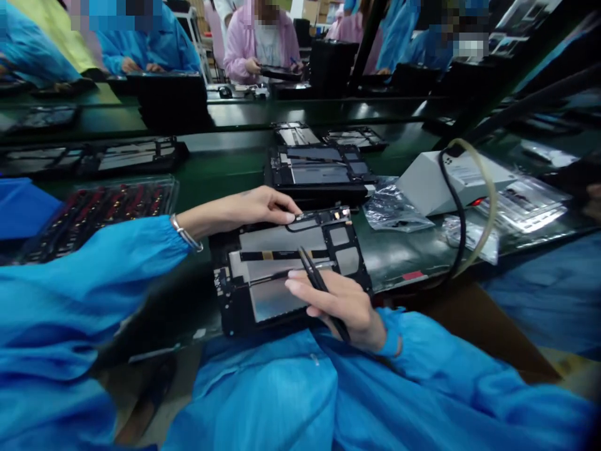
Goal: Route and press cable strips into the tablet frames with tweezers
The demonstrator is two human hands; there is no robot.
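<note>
An opened tablet [282, 304] lies flat before me, with silver battery panels and black ribbon cables showing inside its dark frame. My right hand [345, 307] holds black tweezers [315, 269] like a pen, their tips over the middle of the tablet, near a black ribbon cable with a gold patch. My left hand [265, 205] reaches over the tablet's far edge. Its thumb and forefinger are pinched together beside a thin black wire [305, 228]; what lies between those fingertips is hidden.
Beyond my tablet stands a stack of opened tablets [323, 169]. Left is a clear tray of small parts [117, 200] beside a blue bin [23, 207]. Right are a plastic bag [394, 207], a white box-shaped device [451, 178] and looping hoses [491, 200]. Co-workers sit across the bench.
</note>
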